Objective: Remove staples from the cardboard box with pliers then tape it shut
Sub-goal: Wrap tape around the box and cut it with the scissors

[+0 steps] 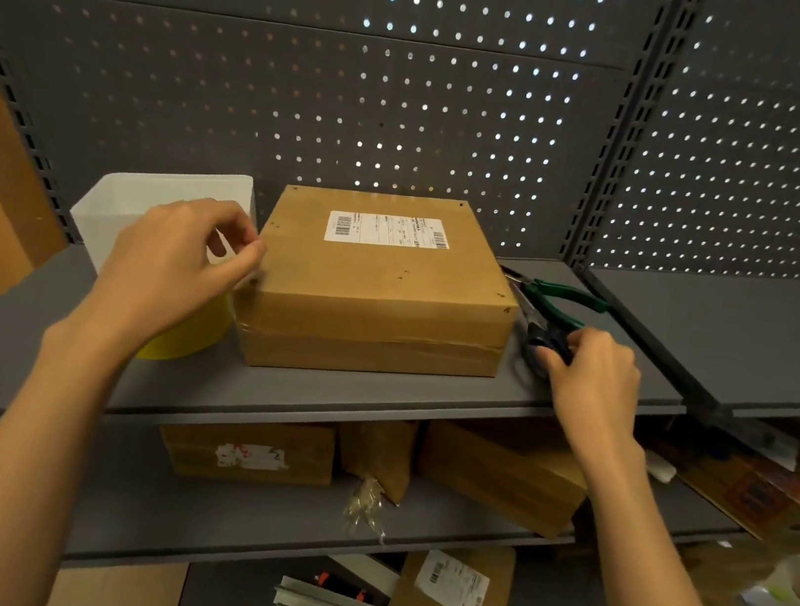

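Box [379, 289] edge pinched by left hand [175, 264]; right hand [594, 378] grips scissors [544, 347].

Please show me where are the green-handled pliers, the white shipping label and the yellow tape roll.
green-handled pliers [567, 296]: head view, on the upper green handle.
white shipping label [388, 230]: head view, at the label's middle, atop the cardboard box.
yellow tape roll [192, 339]: head view, on its yellow side below the left wrist.

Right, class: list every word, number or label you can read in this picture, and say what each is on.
None can be read.
White shipping label on the cardboard box: barcodes and print, too small.
Torn sticker on a lower-shelf box: red marks, illegible.
Label on the bottom parcel: too blurred.
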